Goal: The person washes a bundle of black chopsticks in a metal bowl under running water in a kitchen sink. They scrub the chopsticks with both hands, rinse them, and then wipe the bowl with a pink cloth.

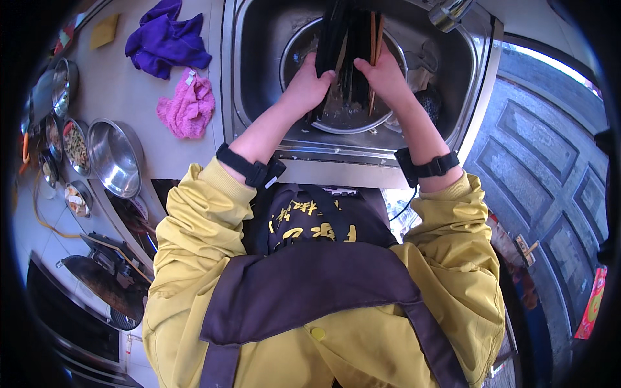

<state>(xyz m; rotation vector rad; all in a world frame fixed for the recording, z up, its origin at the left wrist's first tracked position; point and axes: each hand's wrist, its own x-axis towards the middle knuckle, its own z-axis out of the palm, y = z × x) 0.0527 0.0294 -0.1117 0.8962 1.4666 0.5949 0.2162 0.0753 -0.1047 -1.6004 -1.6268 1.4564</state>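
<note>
Two bundles of long black sticks, apparently chopsticks, are in my hands over a round metal basin that holds water. My left hand grips the left bundle, its thumb lying across the near side. Around the right bundle, my right hand is closed, with a few brown chopsticks along its outer side. The lower tips reach down into the basin, and the far ends run out at the top of the picture. The basin stands inside a stainless steel sink.
A chrome faucet overhangs the sink's right side. Right of the basin lie a greyish cloth and a dark mesh-like thing. Purple and pink cloths, plus metal bowls, occupy the left counter. A panelled door stands right.
</note>
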